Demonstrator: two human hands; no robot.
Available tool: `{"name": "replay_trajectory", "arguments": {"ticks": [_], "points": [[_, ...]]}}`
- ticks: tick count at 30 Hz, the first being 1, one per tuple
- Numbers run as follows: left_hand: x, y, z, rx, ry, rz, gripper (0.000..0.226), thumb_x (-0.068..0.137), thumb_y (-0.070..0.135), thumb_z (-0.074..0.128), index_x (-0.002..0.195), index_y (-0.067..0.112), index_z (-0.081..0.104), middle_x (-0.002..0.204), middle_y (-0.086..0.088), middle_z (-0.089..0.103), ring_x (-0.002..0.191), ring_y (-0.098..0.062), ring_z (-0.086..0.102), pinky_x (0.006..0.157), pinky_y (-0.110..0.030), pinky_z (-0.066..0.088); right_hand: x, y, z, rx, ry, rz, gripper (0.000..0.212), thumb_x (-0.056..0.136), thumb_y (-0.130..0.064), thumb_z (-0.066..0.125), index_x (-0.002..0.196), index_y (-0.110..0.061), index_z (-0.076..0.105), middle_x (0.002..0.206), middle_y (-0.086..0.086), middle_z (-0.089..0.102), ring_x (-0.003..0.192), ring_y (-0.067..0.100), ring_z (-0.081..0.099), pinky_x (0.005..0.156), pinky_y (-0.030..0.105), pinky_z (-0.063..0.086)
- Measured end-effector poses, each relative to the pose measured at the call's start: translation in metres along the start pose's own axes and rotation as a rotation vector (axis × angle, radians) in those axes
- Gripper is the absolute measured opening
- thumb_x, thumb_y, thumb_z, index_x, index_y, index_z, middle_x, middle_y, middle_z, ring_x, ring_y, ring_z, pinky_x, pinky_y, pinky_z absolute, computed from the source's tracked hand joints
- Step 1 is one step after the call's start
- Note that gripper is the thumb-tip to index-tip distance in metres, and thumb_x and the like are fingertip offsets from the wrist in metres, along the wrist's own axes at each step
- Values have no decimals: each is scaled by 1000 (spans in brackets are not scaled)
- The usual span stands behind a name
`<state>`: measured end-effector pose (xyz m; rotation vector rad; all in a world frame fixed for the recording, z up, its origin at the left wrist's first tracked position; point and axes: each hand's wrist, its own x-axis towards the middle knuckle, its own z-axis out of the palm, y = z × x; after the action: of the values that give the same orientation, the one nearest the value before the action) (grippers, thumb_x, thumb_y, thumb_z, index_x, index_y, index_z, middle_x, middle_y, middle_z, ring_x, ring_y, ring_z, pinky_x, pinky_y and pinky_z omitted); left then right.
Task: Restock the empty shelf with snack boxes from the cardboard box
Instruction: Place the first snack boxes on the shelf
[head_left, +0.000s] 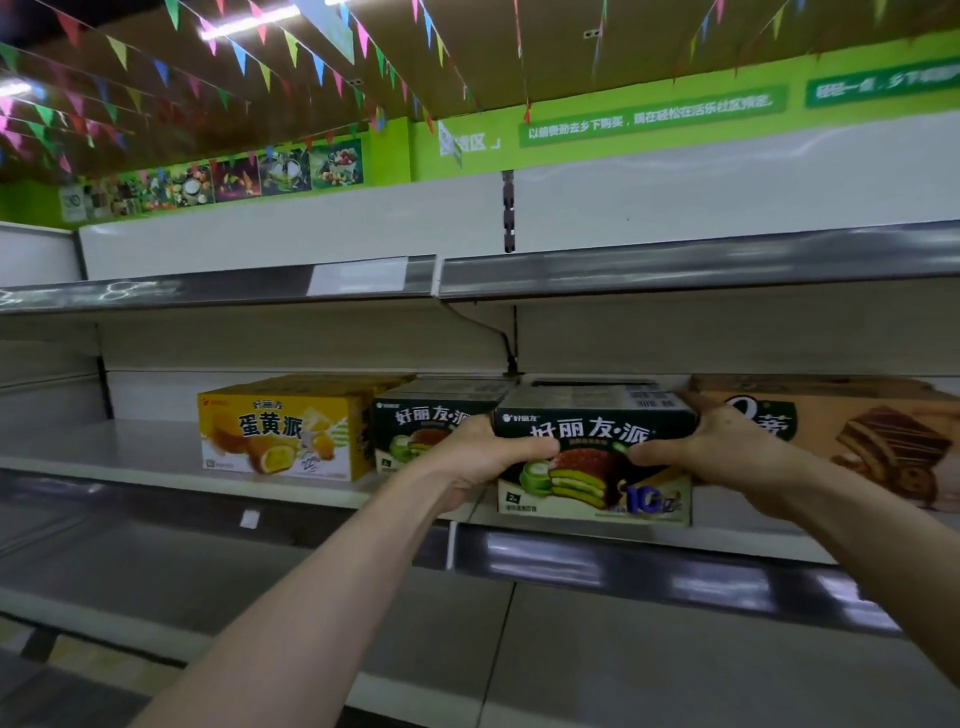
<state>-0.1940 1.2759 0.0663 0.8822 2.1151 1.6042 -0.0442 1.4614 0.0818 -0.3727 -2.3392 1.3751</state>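
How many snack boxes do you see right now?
4: yellow box leftmost, green box beside it, held green box between left hand and right hand, brown box rightmost. More may hide behind.

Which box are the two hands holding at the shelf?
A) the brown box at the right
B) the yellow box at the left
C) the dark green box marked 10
C: the left hand and the right hand grip the sides of the dark green box marked 10.

A dark green snack box is gripped by the left hand and right hand at the near edge of the shelf. Another green box and a yellow box are seen leftward, a brown box rightward.
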Motion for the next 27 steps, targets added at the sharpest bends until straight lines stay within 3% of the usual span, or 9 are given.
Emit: {"name": "replay_trajectory", "arguments": {"ticks": [2,5,8,11,15,20,23,25,27], "points": [[9,-1,11,12,-16,-13,58,59,23,90,111,14,64,108,-5,72,106,-20,66,104,-38,46,3,12,-3,16,27,14,48,75,-8,79,112,-24,53,98,2,67,89,19,66,72,27,53],[19,2,18,124,26,0,77,70,10,85,137,12,47,124,-3,63,114,-19,59,106,-34,43,11,24,-1,65,80,2,56,75,-5,79,115,-30,48,98,0,68,91,19,65,78,29,51],[22,14,22,330,91,82,108,74,16,84,154,27,13,153,-4,36,136,-23,40,111,-31,34,22,29,0,85,59,-12,63,75,5,76,124,-24,49,98,-2,65,91,14,63,75,24,50],[30,27,23,726,118,132,115,76,32,82,154,34,-3,161,-1,17,147,-24,21,119,-41,22,32,31,0,68,41,-27,66,75,11,73,125,-22,46,96,-5,61,85,5,58,63,16,47],[44,37,18,1314,206,189,102,76,59,71,153,23,15,153,-6,35,141,-25,27,113,-44,19,49,37,3,-2,109,-51,64,73,7,76,126,-15,47,108,1,61,91,13,58,62,14,46],[73,28,17,1483,219,235,86,81,60,64,147,16,33,154,-4,34,147,-23,15,116,-55,6,77,42,14,-84,207,-45,72,74,0,78,135,-15,41,116,4,58,105,24,58,92,41,52],[86,26,21,1492,206,260,67,86,54,61,137,13,48,150,-8,39,144,-25,24,115,-60,3,89,38,16,-109,242,-80,72,77,1,74,138,-9,38,124,7,55,116,27,54,97,38,47],[88,23,25,1460,162,226,75,86,51,63,144,12,38,153,-11,31,142,-27,27,116,-60,2,91,38,15,-148,211,-76,75,76,0,75,139,-9,36,126,10,56,116,25,55,99,39,47],[84,18,29,1455,119,172,95,81,46,70,152,15,15,157,-16,18,145,-32,19,117,-59,-2,90,41,11,-233,151,-70,89,73,-2,78,144,-11,25,126,10,53,118,28,54,101,43,46]]}}
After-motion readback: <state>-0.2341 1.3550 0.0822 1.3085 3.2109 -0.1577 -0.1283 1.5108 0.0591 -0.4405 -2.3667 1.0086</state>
